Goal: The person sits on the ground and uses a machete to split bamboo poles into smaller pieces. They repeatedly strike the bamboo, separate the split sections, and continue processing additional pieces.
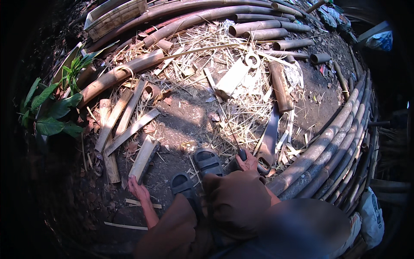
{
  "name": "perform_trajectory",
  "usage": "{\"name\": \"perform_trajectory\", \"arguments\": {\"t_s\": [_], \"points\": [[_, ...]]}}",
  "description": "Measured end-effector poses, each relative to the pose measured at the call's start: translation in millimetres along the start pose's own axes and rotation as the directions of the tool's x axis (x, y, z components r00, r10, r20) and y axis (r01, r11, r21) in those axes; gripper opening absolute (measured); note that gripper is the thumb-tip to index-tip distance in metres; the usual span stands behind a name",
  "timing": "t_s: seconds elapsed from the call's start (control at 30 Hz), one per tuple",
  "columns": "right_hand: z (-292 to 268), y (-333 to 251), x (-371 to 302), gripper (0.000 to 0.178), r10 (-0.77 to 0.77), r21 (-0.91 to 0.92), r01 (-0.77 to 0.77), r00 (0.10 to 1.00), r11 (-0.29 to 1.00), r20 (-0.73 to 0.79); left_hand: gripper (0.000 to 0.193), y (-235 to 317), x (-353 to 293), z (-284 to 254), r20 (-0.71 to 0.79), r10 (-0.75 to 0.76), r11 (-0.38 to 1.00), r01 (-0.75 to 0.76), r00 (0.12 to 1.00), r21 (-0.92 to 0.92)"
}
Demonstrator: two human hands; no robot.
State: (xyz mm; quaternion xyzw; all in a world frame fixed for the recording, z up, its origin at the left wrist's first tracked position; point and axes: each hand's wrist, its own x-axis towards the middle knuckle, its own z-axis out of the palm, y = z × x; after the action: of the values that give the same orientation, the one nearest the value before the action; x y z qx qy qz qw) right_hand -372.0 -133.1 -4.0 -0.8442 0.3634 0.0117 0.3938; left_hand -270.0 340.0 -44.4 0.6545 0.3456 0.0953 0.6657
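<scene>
My left hand (139, 191) is at the near end of a pale split bamboo piece (144, 156), its fingers closed on that end. The piece slants up from the hand, just above the dirt beside my sandals. In front of my right knee, my right hand (247, 162) is wrapped round the black handle of a long, thin-bladed knife (233, 133). The blade points away, over the shavings, seen nearly edge-on. Several split bamboo slats (113, 121) lie loosely to the left of the held piece, beyond my left hand.
Pale shavings (241, 116) cover the middle ground. A white container (233, 80) and an upright-lying bamboo section (280, 88) are ahead. Long bamboo poles (319, 151) curve along the right; more lie at the back near a crate (114, 19). A leafy plant (54, 108) grows left.
</scene>
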Motion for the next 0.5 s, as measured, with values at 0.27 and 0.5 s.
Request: {"name": "perform_trajectory", "arguments": {"t_s": [0.27,0.5], "points": [[0.4,32.0,-11.5,0.035,0.092,-0.052,-0.095,0.994,0.994,-0.055,0.028,-11.9,12.8,6.0,0.101,0.054,0.982,-0.071,0.993,0.177],[-8.2,28.0,-17.9,0.03,-0.042,0.028,0.043,0.999,0.999,-0.021,0.022,-22.1,11.5,1.4,0.098,0.044,0.99,-0.057,0.994,0.127]]}}
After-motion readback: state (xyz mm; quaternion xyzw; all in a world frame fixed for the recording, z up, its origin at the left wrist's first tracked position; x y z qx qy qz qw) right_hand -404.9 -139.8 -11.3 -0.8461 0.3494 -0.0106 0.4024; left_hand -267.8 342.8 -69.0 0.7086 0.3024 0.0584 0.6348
